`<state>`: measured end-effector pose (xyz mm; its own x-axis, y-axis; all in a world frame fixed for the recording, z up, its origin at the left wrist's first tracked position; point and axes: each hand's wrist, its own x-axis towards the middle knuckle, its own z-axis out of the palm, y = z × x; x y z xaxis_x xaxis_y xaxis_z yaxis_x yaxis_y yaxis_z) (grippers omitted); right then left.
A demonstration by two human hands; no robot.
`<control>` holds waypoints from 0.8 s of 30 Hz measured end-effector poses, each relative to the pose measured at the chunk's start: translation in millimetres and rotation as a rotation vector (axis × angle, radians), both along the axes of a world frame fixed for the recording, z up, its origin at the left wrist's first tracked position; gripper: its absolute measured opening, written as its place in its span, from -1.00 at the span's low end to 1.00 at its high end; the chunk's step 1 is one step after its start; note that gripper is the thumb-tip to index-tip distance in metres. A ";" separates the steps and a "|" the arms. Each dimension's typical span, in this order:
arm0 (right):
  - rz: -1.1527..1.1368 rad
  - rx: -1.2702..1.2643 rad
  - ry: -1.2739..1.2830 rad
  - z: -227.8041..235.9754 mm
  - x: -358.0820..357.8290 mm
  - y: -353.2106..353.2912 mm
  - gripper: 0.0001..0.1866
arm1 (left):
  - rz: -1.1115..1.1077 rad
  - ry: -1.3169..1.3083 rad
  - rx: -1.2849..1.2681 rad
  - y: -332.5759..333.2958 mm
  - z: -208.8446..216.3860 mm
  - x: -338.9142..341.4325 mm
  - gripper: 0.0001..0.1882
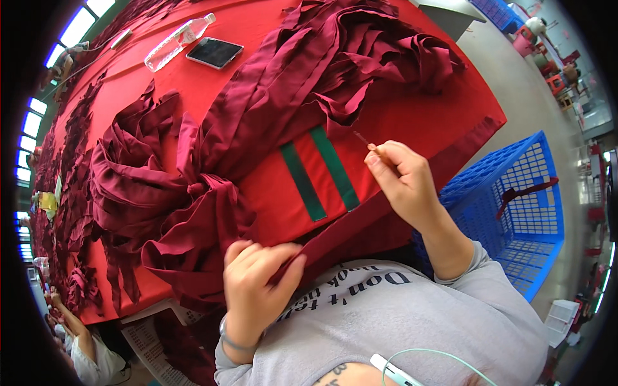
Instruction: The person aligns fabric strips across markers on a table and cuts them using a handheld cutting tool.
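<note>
So I'm watching this one remotely through the head cam. The left hand sits over the table's near edge with its fingers clamped on a maroon fabric strip. It's a bit blurred, so I can't make out the exact grip. From there, maroon cloth runs along the near edge toward the near right corner, partly behind the right forearm.

The right hand is up over the table, just in from that same edge. Thumb and index finger are pinched together on a slim little tool, tip poking out up and to the left. Most of it is hidden, so no clue what kind.

Between the hands, two green strips lie side by side near the near edge. Beyond them there's a big heap of maroon fabric sprawling toward the far edge, and on its left the cloth looks gathered into a sort of knot.

A clear bottle lies on its side next to a phone, both toward the far edge. Off the near edge, by the right corner, I've got a blue crate.
</note>
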<state>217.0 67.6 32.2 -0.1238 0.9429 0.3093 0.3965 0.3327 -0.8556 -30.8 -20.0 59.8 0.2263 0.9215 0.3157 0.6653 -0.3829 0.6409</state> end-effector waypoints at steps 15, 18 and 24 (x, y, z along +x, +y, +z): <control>0.146 -0.041 0.024 -12.0 15.3 -12.8 -0.55 | 0.261 0.365 0.220 115.2 -37.6 12.9 -0.53; 0.152 -0.042 -0.018 -10.5 21.2 -15.8 -0.55 | 0.340 0.577 0.279 134.4 -66.2 12.6 -0.55; 0.069 -0.094 0.059 -18.7 35.9 -17.7 -0.50 | 0.239 0.355 0.138 108.7 -35.0 20.5 -0.83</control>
